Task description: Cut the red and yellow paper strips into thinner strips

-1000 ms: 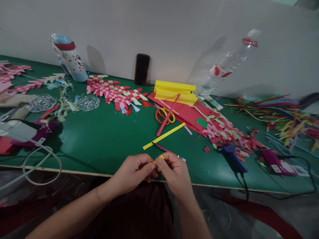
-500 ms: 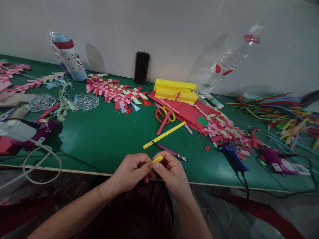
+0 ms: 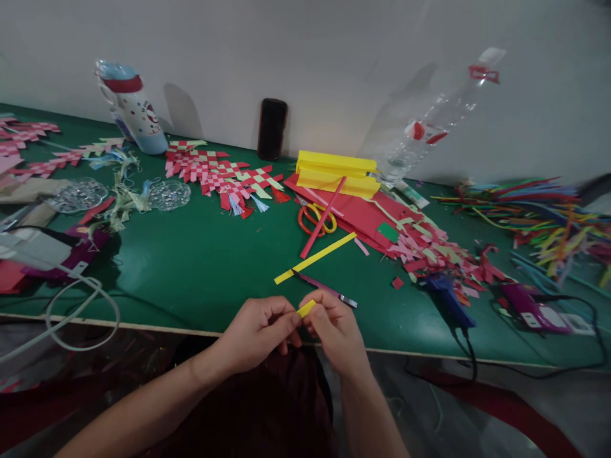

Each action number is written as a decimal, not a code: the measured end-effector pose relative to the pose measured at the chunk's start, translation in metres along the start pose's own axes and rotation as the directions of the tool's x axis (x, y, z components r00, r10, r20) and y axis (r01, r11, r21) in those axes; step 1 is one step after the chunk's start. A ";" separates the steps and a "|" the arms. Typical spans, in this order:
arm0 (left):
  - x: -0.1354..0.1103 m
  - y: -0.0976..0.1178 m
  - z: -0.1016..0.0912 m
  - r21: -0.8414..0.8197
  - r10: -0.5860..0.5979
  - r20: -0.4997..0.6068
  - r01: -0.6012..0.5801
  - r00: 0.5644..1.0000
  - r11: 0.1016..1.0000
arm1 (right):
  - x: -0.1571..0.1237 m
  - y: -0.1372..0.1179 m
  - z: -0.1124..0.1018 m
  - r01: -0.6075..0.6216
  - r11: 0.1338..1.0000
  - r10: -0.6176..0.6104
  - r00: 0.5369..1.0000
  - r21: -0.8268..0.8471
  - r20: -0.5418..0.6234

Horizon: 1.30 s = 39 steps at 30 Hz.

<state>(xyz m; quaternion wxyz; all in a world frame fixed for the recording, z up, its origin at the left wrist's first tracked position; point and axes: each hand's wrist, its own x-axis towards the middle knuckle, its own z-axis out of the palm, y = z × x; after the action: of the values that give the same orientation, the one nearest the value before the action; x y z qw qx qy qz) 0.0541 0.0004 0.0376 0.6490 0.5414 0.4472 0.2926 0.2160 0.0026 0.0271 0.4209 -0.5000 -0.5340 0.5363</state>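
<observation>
My left hand [image 3: 258, 331] and my right hand [image 3: 334, 331] meet at the near edge of the green table [image 3: 200, 254]. Both pinch a short yellow paper strip [image 3: 306, 308] between thumb and fingers. Just beyond my hands lie a thin purple knife [image 3: 324, 289] and a long yellow strip [image 3: 315, 259]. A red strip [image 3: 323, 219] rests across orange-handled scissors [image 3: 312, 219].
Yellow folded paper [image 3: 334, 173] and red sheets [image 3: 358, 213] lie behind, with paper scraps [image 3: 434, 251] to the right. A blue glue gun [image 3: 449, 299], a purple glue gun [image 3: 529, 308], coloured strips [image 3: 539, 216], woven red pieces [image 3: 224, 175], a phone [image 3: 272, 129] and two bottles [image 3: 133, 111] surround them.
The yellow strip between my fingers has tilted and shows a little more. My hands stay at the table edge.
</observation>
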 end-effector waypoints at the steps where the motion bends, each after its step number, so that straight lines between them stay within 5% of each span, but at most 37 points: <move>1: 0.000 0.001 0.000 0.009 -0.002 0.000 0.002 1.000 1.000 | 0.000 -0.002 0.000 0.013 1.000 -0.013 1.000 -0.028 0.004; 8: 0.003 0.004 -0.002 0.110 0.031 0.060 -0.037 0.998 0.993 | 0.004 -0.008 -0.016 0.083 0.987 -0.112 0.971 -0.139 -0.213; 23: -0.028 -0.010 -0.031 0.264 -0.142 0.052 0.123 0.988 0.957 | 0.015 -0.006 -0.088 0.179 0.980 -0.106 0.841 0.089 -0.530; 31: -0.033 -0.007 -0.061 0.305 -0.103 -0.028 0.107 0.994 0.946 | 0.008 -0.002 -0.095 0.032 0.992 0.026 0.893 0.121 -0.450; 39: -0.031 0.000 -0.082 0.307 -0.209 -0.076 0.222 0.975 0.926 | -0.002 -0.001 -0.091 -0.064 0.998 0.067 0.916 0.022 -0.396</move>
<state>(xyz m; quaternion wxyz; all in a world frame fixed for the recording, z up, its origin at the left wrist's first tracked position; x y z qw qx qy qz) -0.0329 0.0103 0.0444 0.5734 0.5789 0.5583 0.1562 0.3059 0.0144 0.0351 0.5044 -0.6141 -0.4182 0.4399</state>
